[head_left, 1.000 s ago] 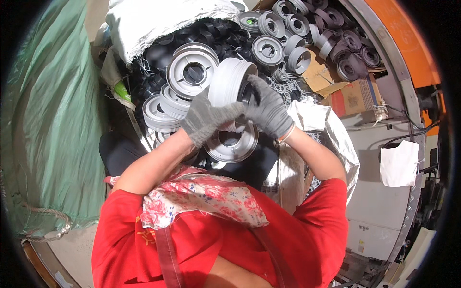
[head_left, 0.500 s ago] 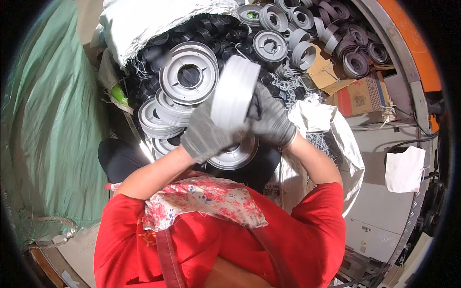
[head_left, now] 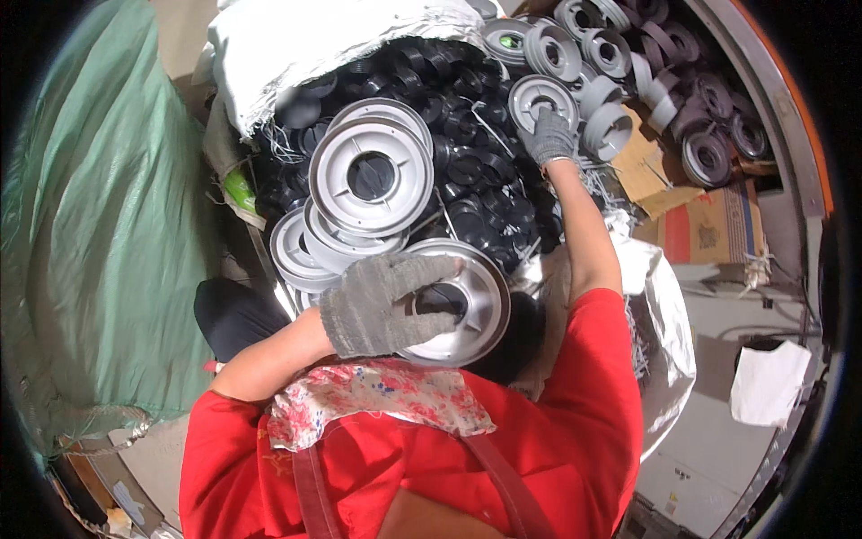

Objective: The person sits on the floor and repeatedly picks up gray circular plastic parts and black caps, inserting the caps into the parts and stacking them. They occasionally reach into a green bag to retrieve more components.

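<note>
My left hand, in a grey knit glove, lies on a large grey plastic flanged ring at my lap. Its fingers are spread over the rim and beside the central hole. My right hand, also gloved, reaches forward to a smaller grey flanged ring. Its fingers hook over that ring's edge into the hole; the fingertips are partly hidden. Left of centre, more large flanged rings lie stacked and overlapping on a heap of black plastic caps.
Grey ribbed rings and darker ones pile up at the far right, near a cardboard box. A white woven sack covers the heap's far side. Green sheeting hangs at the left; a white bag stands at my right.
Both hands held a large grey ring upright; it no longer shows between them. My right hand has moved forward to the smaller ring, and my left has lowered onto the ring at my lap.
</note>
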Demonstrator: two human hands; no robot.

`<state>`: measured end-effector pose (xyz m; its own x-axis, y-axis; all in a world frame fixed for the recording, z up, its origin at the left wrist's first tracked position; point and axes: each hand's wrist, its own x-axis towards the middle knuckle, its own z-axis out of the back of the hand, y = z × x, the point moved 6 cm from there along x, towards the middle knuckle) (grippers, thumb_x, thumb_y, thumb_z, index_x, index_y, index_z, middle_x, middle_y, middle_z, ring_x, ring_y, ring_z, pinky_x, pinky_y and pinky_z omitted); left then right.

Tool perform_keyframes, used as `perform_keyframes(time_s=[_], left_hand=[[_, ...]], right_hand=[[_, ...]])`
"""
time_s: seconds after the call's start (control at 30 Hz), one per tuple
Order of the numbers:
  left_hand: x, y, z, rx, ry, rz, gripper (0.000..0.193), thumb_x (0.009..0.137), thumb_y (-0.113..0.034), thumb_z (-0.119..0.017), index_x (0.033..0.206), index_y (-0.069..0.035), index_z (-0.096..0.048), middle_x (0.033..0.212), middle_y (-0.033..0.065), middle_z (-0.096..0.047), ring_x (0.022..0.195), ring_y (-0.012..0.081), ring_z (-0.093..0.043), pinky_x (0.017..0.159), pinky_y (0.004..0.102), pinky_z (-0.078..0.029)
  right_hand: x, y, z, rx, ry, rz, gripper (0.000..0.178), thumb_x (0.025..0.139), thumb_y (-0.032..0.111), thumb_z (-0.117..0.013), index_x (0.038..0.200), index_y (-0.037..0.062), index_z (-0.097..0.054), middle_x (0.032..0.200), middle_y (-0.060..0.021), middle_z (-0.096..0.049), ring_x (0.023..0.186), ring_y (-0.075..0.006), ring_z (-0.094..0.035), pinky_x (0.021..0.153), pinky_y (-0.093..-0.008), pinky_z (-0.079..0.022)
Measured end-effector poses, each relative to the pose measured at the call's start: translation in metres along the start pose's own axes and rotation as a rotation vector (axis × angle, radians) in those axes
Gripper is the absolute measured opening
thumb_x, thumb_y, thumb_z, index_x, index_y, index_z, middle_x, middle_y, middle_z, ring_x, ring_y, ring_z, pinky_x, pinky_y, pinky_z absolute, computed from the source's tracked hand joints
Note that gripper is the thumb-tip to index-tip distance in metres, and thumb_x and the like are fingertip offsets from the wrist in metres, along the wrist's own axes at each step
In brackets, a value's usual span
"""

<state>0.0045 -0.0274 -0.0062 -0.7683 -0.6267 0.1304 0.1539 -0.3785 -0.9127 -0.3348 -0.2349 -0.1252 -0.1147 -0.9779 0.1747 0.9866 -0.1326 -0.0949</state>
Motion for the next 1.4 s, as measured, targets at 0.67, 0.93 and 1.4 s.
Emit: perform_keyframes(time_s=[0.67, 0.93, 1.4], left_hand=[[0.055, 0.039, 0.042, -0.78, -0.511, 0.111, 0.069, 0.078, -0.021, -0.069, 0.132, 0.005, -0.035, 0.116, 0.0177, -0.054, 0.094, 0.0211, -0.059, 0.079, 0.0294, -0.051], [0.019, 0.074, 0.061, -1.047, -0.772, 0.158, 0.04, 0.079, -0.013, -0.061, 0.116, 0.0, -0.054, 0.093, 0.0113, -0.064, 0.079, 0.0212, -0.063, 0.075, 0.0331, -0.053], [0.012, 0.023, 0.036, -1.229, -0.515, 0.114, 0.022, 0.08, -0.01, -0.064, 0.099, -0.001, -0.061, 0.085, 0.0078, -0.064, 0.076, 0.0174, -0.064, 0.065, 0.0285, -0.055]], right_hand=[[-0.103, 0.063, 0.123, 2.127, -0.005, -0.258, 0.029, 0.092, 0.026, -0.05, 0.105, 0.0011, -0.059, 0.101, -0.0086, -0.064, 0.088, -0.0163, -0.061, 0.079, -0.0295, -0.05], [-0.055, 0.066, -0.08, 0.441, 0.103, 0.113, 0.029, 0.084, 0.027, -0.053, 0.103, 0.0057, -0.059, 0.1, -0.0229, -0.062, 0.096, -0.039, -0.06, 0.083, -0.0457, -0.047], [-0.17, 0.175, 0.233, 0.845, -0.238, 0.613, 0.051, 0.069, 0.027, -0.076, 0.111, 0.0031, -0.058, 0.121, -0.0184, -0.054, 0.112, -0.032, -0.052, 0.091, -0.0373, -0.046]])
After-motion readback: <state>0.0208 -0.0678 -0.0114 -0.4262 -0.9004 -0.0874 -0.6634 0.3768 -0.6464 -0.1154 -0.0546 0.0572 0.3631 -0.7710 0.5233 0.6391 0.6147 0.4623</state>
